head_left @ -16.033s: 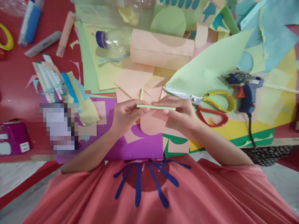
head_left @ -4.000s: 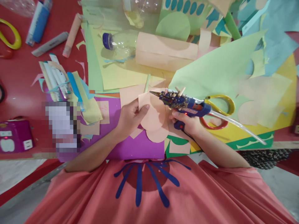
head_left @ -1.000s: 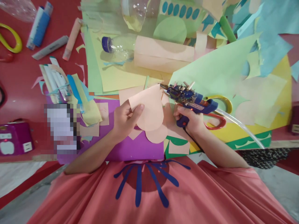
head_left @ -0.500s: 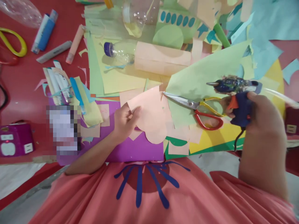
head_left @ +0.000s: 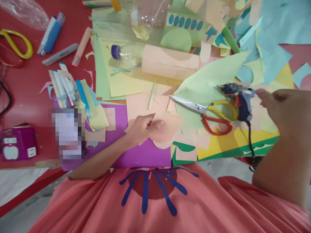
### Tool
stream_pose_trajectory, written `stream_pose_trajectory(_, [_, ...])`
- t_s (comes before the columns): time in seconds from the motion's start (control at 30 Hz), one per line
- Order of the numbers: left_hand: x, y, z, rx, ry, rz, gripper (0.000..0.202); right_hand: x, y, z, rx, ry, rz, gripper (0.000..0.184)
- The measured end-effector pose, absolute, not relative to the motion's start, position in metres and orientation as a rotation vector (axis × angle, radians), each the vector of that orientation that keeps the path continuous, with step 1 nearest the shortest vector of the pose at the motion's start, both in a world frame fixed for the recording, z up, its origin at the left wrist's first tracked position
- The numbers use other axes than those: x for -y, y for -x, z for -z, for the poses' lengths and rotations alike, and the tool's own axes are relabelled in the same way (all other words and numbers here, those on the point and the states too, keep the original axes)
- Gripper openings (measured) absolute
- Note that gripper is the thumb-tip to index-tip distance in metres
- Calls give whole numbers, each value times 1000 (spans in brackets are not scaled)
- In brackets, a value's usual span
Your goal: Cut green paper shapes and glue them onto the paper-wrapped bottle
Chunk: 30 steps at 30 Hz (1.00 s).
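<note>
My left hand (head_left: 143, 128) pinches a peach paper cut-out (head_left: 167, 127) with a rounded edge, held low and nearly flat over the purple sheet (head_left: 141, 155). My right hand (head_left: 284, 110) hovers just right of the blue glue gun (head_left: 239, 97), which lies on the papers; the fingers are loosely curled and hold nothing. A thin green paper stick (head_left: 152, 91) lies on peach paper above my left hand. Yellow-and-red scissors (head_left: 209, 111) lie between my hands.
Coloured paper sheets cover the red table (head_left: 24, 87). A plastic bottle (head_left: 126, 53) wrapped in a peach paper roll (head_left: 170, 61) lies at the back. Markers, a glue stick (head_left: 82, 42) and a purple box (head_left: 17, 142) sit at the left. The glue gun's cord (head_left: 251, 145) runs off the front edge.
My right hand has set the glue gun down on the papers at the right and let go. My left hand has lowered and flattened the peach cut-out.
</note>
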State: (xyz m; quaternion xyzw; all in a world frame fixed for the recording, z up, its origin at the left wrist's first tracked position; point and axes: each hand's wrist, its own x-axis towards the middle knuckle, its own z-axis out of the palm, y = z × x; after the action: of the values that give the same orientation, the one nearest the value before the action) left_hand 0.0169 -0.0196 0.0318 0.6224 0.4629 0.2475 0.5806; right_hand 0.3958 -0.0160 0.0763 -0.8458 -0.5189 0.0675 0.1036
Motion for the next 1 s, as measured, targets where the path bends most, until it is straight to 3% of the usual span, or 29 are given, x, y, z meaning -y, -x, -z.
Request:
stream_pose_trajectory(0.03, [20, -17, -32, -1078, -1441, -576, 44, 15, -380, -80, 1528, 2449, -141, 38])
stream_pose_trajectory(0.13, [21, -17, -32, -1103, -1414, -602, 44, 8, -318, -75, 1856, 1879, -498, 12])
stream_pose_trajectory(0.2, [22, -17, -32, -1139, -1399, -671, 41, -2, -275, -61, 2154, 1421, -564, 17])
stream_pose_trajectory(0.3, [21, -15, -33, -1222, -1334, -802, 34, -26, -223, -36, 2433, 1070, -574, 36])
stream_pose_trajectory(0.57, [15, -16, -35, -1309, -1195, -878, 36, -81, -180, -2, 2432, 1238, -653, 19])
stream_pose_trajectory(0.7, [16, -16, -33, -1305, -1191, -875, 40, -82, -182, -21, 2097, 1241, -1028, 20])
stream_pose_trajectory(0.87, [17, -16, -32, -1274, -1098, -824, 41, -63, -203, -63, 1694, 1141, -1318, 9])
stream_pose_trajectory(1.0, [17, -16, -32, -1242, -1010, -757, 43, -35, -222, -73, 1519, 1174, -1127, 9])
